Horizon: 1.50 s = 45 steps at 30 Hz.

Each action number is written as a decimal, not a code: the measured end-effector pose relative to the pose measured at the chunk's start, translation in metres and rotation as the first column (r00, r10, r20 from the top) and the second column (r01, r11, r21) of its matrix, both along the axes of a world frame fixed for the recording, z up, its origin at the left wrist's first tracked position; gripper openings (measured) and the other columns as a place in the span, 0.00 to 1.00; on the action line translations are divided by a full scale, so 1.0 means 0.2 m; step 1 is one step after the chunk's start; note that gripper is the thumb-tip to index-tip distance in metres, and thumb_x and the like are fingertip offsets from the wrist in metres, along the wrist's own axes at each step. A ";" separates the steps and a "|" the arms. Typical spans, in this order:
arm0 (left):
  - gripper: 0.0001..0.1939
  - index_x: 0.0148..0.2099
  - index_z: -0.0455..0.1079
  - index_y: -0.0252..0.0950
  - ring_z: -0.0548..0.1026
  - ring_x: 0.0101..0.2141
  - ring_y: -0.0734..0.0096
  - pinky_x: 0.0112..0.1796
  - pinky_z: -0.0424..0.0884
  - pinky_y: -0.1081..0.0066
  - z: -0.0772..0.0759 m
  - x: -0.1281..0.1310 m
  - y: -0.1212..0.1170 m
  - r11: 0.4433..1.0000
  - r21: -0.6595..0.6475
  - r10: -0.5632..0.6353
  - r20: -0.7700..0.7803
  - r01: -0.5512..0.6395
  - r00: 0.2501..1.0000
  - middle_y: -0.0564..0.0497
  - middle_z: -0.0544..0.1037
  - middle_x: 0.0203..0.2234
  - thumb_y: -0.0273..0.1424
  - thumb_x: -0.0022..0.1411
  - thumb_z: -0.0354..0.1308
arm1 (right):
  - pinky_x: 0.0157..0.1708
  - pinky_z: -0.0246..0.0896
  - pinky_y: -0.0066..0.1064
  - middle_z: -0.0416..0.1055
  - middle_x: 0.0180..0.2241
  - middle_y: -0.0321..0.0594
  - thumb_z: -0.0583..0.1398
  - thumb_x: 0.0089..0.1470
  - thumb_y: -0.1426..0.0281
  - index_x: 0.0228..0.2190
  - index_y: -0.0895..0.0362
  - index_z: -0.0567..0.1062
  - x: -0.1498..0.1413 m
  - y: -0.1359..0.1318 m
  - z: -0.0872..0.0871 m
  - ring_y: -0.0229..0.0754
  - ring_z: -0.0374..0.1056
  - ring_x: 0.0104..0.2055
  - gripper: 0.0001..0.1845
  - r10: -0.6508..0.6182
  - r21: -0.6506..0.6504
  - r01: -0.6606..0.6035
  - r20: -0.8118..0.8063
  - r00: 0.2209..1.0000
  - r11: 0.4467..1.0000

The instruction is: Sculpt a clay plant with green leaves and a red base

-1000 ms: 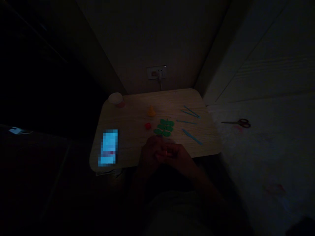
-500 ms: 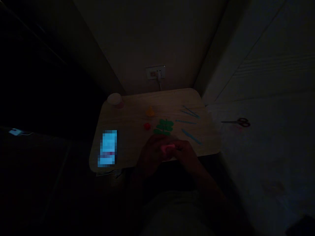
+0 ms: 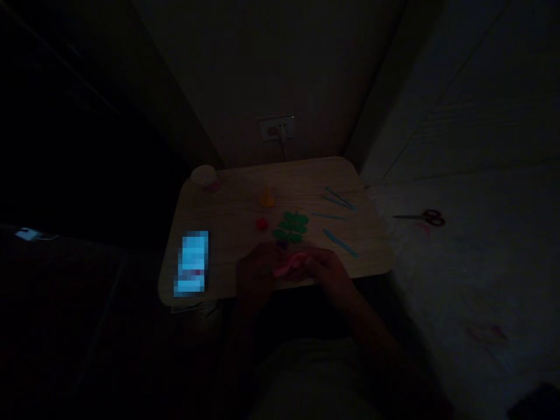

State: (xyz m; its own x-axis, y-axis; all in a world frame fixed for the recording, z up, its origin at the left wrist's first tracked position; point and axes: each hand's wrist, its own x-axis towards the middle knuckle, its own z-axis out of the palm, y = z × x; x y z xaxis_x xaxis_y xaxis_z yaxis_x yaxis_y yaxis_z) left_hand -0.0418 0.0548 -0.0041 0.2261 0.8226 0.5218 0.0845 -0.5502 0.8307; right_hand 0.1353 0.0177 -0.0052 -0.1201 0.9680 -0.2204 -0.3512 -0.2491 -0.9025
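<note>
A soft pink piece of what looks like modelling clay [image 3: 290, 264] is stretched between my two hands, above the front edge of the small table. My left hand [image 3: 258, 273] grips its left end, and the fingers of my right hand [image 3: 326, 269] pinch the right end. Just beyond my hands lies a green leaf sprig [image 3: 296, 226] of several flat leaflets. Beside it sit a small red lump [image 3: 261, 224] and an orange lump [image 3: 267, 199]. The dim light hides the details of my fingers.
Several thin blue modelling tools [image 3: 340, 242] lie on the right of the wooden table [image 3: 236, 175]. A lit phone [image 3: 192, 263] is at the left, a tub [image 3: 204, 176] at the back left. Scissors [image 3: 424, 217] rest on a pale surface at right. A plugged socket [image 3: 277, 128] is on the wall.
My left hand has shifted a little left, away from the right hand. The pink piece now looks longer and wavy, and more of the green sprig shows.
</note>
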 end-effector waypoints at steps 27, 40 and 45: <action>0.17 0.55 0.81 0.46 0.79 0.51 0.55 0.52 0.77 0.54 0.01 0.01 -0.02 0.979 -0.034 -0.202 -0.188 0.200 0.961 0.43 0.82 0.49 0.41 0.65 0.69 | 0.29 0.70 0.32 0.83 0.25 0.39 0.73 0.45 0.63 0.23 0.53 0.86 -0.06 0.00 0.03 0.44 0.76 0.28 0.07 -0.064 -0.021 0.066 0.089 0.994 0.998; 0.11 0.33 0.81 0.40 0.81 0.35 0.64 0.34 0.77 0.66 0.01 -0.01 -0.03 0.998 0.048 0.039 -0.105 -0.035 0.994 0.49 0.83 0.31 0.40 0.65 0.70 | 0.29 0.77 0.35 0.84 0.31 0.45 0.71 0.44 0.39 0.38 0.58 0.85 -0.07 0.00 -0.05 0.47 0.79 0.31 0.36 0.084 -0.069 -0.094 -0.132 0.988 0.993; 0.16 0.31 0.76 0.40 0.79 0.38 0.61 0.42 0.74 0.60 -0.03 -0.01 -0.02 0.977 0.191 0.160 -0.382 -0.092 0.910 0.48 0.82 0.32 0.43 0.69 0.64 | 0.32 0.72 0.31 0.83 0.30 0.37 0.77 0.42 0.62 0.36 0.56 0.85 -0.09 0.00 -0.05 0.42 0.76 0.31 0.18 0.049 -0.045 -0.044 0.125 0.991 0.998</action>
